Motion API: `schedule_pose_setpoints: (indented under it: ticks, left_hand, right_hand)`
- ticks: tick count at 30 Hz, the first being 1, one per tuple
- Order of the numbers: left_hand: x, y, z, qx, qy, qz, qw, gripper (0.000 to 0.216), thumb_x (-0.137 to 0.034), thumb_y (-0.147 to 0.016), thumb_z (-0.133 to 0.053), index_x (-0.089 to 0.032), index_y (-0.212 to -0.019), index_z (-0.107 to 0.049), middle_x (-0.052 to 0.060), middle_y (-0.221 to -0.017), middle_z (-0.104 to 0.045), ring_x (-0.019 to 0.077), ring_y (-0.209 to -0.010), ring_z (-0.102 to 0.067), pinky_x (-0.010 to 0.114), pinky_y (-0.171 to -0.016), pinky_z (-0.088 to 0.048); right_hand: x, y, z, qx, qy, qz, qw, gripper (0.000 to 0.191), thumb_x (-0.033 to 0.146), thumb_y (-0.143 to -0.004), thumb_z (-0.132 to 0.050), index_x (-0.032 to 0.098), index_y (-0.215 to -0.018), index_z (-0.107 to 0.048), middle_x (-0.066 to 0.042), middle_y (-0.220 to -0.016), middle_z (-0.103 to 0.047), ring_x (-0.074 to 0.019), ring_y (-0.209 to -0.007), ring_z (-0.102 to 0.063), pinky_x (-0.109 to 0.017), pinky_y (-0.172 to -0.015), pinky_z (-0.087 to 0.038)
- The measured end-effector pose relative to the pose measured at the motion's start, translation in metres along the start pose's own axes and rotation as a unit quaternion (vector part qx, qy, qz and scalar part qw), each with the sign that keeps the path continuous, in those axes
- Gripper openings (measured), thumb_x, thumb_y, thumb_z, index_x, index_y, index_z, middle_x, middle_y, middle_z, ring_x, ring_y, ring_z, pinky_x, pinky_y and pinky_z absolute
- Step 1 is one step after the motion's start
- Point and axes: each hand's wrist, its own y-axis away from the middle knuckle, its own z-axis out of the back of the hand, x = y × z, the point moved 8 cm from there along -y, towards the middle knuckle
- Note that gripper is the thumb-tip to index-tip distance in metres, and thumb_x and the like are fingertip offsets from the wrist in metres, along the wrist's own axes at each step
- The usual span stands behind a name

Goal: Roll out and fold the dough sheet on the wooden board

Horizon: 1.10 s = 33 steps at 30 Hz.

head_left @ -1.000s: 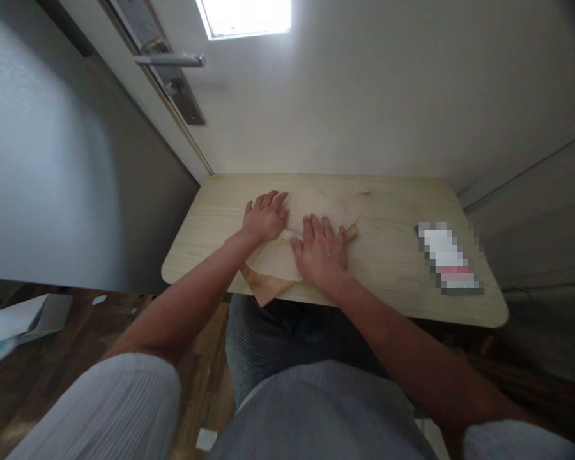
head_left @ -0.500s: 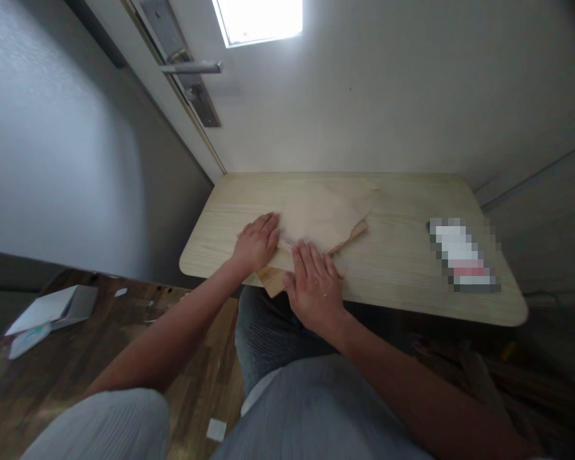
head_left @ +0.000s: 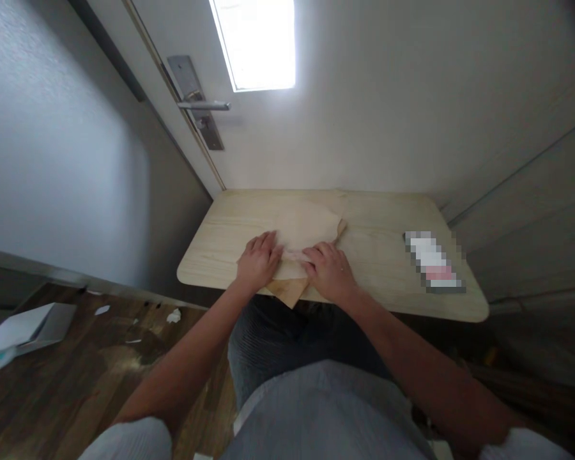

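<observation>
A thin sheet of light brown paper (head_left: 306,227) lies on the pale wooden tabletop, with a crumpled crease running between my hands and a darker pointed flap hanging over the front edge. My left hand (head_left: 259,262) rests at the crease's left end, fingers bent and thumb drawn in on the paper. At the right end, my right hand (head_left: 331,271) has its fingers curled over the fold and the thumb against it. What lies under the fingers is hidden.
A phone-like object, blurred out (head_left: 434,262), lies at the right of the tabletop (head_left: 378,255). Behind stands a door with a metal handle (head_left: 206,105) and a bright window. A white box (head_left: 29,329) and scraps lie on the wooden floor at left.
My right hand has gone from lying flat on the paper to curled fingers at the crease. The hands are farther apart, and the camera view has shifted.
</observation>
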Motion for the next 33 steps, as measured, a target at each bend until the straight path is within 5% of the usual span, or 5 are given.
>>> schedule_pose_setpoints:
  ticks: [11, 16, 21, 28, 33]
  left_hand:
    - [-0.032, 0.056, 0.004, -0.054, 0.119, 0.060, 0.990, 0.051, -0.050, -0.103, -0.037, -0.024, -0.147, -0.043, 0.012, -0.144, -0.057, 0.0297, -0.133, -0.050, 0.050, -0.113, -0.042]
    - [-0.051, 0.071, 0.000, -0.136, 0.163, 0.084, 0.974, 0.053, -0.046, -0.104, -0.038, -0.020, -0.149, -0.036, 0.017, -0.151, -0.045, 0.0269, -0.144, -0.040, 0.050, -0.119, -0.037]
    - [-0.073, 0.070, 0.000, -0.128, 0.186, 0.058, 0.973, 0.050, -0.045, -0.102, -0.044, -0.021, -0.146, -0.040, 0.017, -0.150, -0.045, 0.0257, -0.143, -0.040, 0.048, -0.119, -0.036]
    - [-0.057, 0.002, 0.033, -0.180, 0.142, 0.033, 0.973, 0.042, -0.046, -0.103, -0.041, -0.020, -0.134, -0.051, 0.014, -0.141, -0.055, 0.0244, -0.137, -0.046, 0.044, -0.117, -0.036]
    - [-0.043, -0.082, 0.013, -0.105, 0.080, 0.028, 0.991, 0.037, -0.040, -0.103, -0.042, -0.017, -0.128, -0.057, 0.012, -0.131, -0.062, 0.0238, -0.126, -0.053, 0.038, -0.112, -0.038]
  right_hand:
    - [-0.051, 0.024, 0.018, 0.038, -0.025, 0.055, 0.997, 0.026, 0.030, -0.095, -0.053, 0.019, -0.114, -0.068, -0.010, -0.112, -0.065, -0.0241, -0.108, -0.057, -0.036, -0.092, -0.043]
    - [-0.077, 0.004, 0.026, 0.012, -0.012, 0.045, 0.999, 0.033, 0.033, -0.097, -0.051, 0.016, -0.119, -0.068, -0.013, -0.116, -0.065, -0.0266, -0.112, -0.056, -0.038, -0.096, -0.043]
    - [-0.082, -0.027, 0.029, 0.018, -0.008, 0.034, 0.999, 0.031, 0.031, -0.094, -0.055, 0.016, -0.117, -0.069, -0.012, -0.113, -0.067, -0.0256, -0.110, -0.057, -0.038, -0.098, -0.042]
    - [-0.072, -0.036, 0.026, 0.045, 0.002, 0.061, 0.997, 0.029, 0.029, -0.094, -0.058, 0.018, -0.118, -0.070, -0.011, -0.116, -0.068, -0.0244, -0.113, -0.056, -0.036, -0.099, -0.040]
    - [-0.077, -0.042, 0.023, 0.052, 0.017, 0.044, 0.998, 0.031, 0.029, -0.095, -0.055, 0.020, -0.120, -0.070, -0.010, -0.117, -0.067, -0.0239, -0.112, -0.057, -0.036, -0.099, -0.041]
